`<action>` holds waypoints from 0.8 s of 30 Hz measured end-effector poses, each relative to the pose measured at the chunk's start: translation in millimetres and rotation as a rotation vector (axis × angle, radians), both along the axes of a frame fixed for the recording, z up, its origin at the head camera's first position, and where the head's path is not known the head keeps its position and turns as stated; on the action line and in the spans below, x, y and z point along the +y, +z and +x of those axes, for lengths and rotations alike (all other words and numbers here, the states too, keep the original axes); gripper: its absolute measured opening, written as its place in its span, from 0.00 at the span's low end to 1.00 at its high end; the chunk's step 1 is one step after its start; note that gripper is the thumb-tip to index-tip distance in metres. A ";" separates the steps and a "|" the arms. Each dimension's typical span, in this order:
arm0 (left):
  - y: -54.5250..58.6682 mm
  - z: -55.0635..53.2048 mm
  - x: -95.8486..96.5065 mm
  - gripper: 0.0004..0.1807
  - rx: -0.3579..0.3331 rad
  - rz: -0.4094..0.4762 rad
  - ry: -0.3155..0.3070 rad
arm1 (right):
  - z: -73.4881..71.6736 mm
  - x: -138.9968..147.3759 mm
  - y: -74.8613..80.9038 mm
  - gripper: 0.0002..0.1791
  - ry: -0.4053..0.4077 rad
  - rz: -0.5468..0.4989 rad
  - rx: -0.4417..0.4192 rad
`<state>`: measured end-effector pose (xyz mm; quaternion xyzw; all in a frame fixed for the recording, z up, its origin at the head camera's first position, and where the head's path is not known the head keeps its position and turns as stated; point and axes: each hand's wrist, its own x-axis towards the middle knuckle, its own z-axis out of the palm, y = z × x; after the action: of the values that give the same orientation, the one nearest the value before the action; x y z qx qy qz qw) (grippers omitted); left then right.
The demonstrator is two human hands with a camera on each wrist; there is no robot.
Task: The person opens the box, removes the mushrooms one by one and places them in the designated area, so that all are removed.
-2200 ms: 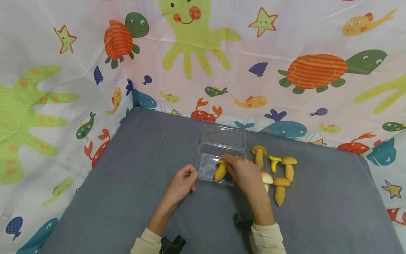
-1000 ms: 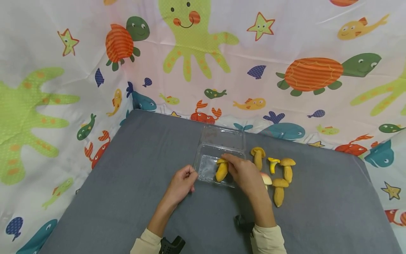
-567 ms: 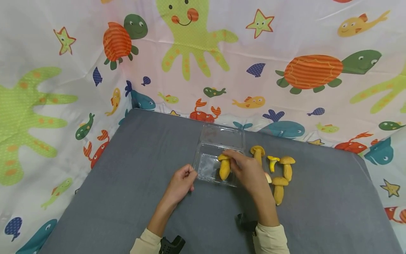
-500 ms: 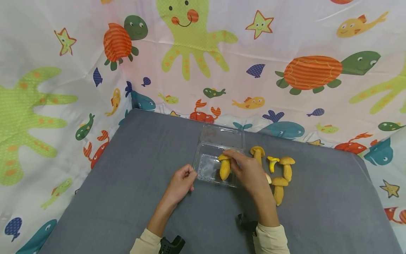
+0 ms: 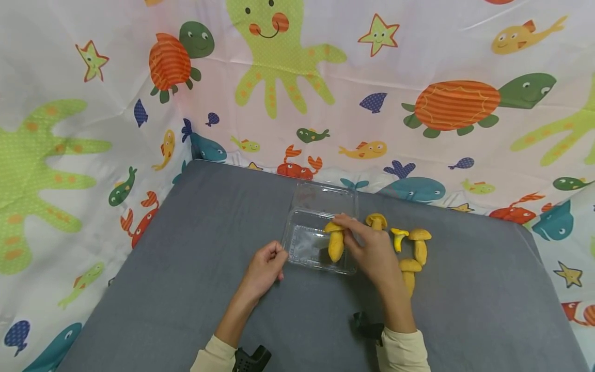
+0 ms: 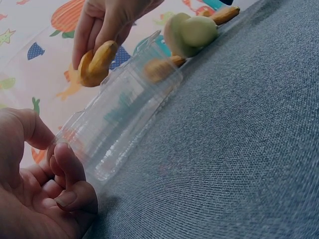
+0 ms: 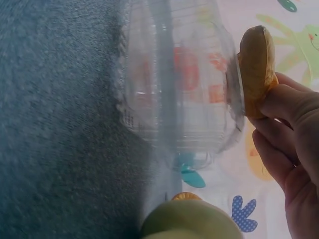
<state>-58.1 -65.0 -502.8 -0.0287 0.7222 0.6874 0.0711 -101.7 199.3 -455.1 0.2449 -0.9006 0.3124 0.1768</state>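
A clear plastic container [image 5: 302,243] with a hinged lid [image 5: 325,199] folded back lies on the grey cloth. My left hand [image 5: 266,266] pinches its near left corner; the left wrist view shows thumb and finger at the rim of the container [image 6: 119,109]. Over the container's right half, my right hand [image 5: 372,256] holds a yellow-brown mushroom [image 5: 335,247] by its cap, stem pointing down toward me. In the right wrist view that mushroom [image 7: 256,64] sits between thumb and fingers, beside the container's open side. No other mushroom shows inside the container.
Right of the container lie a yellow-brown mushroom [image 5: 376,221], a small yellow funnel-shaped mushroom [image 5: 400,239] and two more brown mushrooms [image 5: 420,247]. A pale rounded mushroom [image 6: 197,32] is hidden behind my right hand in the head view. A patterned curtain [image 5: 316,93] borders the cloth.
My right hand has shifted a little right and away from me with the mushroom, whose stem has swung more upright. It now covers the pale mushroom. My left hand stays at the corner.
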 end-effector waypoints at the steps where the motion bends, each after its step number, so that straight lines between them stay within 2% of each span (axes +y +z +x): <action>1: 0.1 0.1 -0.1 0.11 0.003 0.000 0.001 | 0.3 0.8 0.8 0.22 -0.001 -0.010 -0.001; 6: -0.6 0.7 -0.7 0.11 0.008 -0.010 0.004 | 2.7 7.2 5.0 0.22 -0.009 -0.054 -0.005; 12: 0.1 -0.4 0.1 0.11 0.012 -0.015 0.004 | 3.0 20.8 9.1 0.23 -0.039 -0.083 0.044; 17: 0.0 -1.6 0.0 0.10 0.014 -0.013 0.012 | 3.6 33.1 9.1 0.21 -0.076 -0.069 0.093; 24: 0.0 -1.2 0.1 0.11 0.006 -0.021 0.008 | 7.5 54.7 8.4 0.23 -0.110 -0.111 0.107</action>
<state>-59.3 -64.9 -502.8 -0.0303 0.7296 0.6800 0.0659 -94.2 254.0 -446.7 0.2012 -0.8833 0.3383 0.2547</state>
